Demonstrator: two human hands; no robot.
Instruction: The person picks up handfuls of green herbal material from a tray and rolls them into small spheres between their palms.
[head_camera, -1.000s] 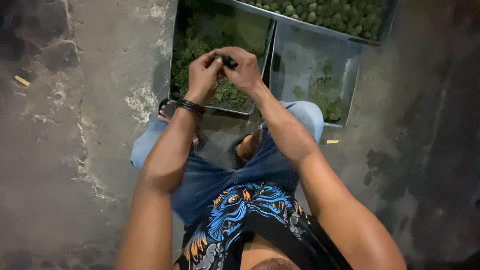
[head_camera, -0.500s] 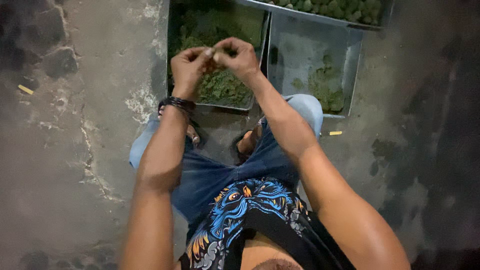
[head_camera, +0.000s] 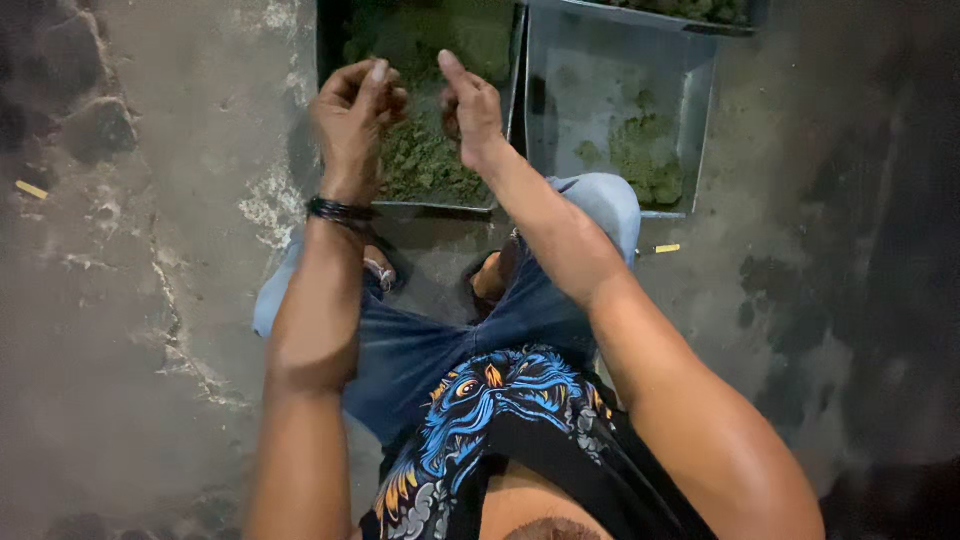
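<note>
My left hand (head_camera: 355, 110), with a black bracelet (head_camera: 340, 211) on the wrist, is held up with its fingertips pinched against the thumb. My right hand (head_camera: 470, 108) is a short gap to its right, fingers curled and thumb pointing up. Nothing shows in either hand. Both hover above a metal tray (head_camera: 440, 206) on the floor that holds a heap of green plant matter (head_camera: 425, 160). I am squatting, with my knees in blue jeans below the hands.
A second metal tray (head_camera: 600, 80) on the right holds a small green pile (head_camera: 645, 155). A third tray (head_camera: 690, 12) of green pieces is at the top edge. Small yellow bits (head_camera: 667, 248) lie on the cracked concrete floor (head_camera: 150, 300).
My hands were joined, working a small item between the fingertips. They have since drawn apart, and the view has shifted so the trays sit higher in the picture.
</note>
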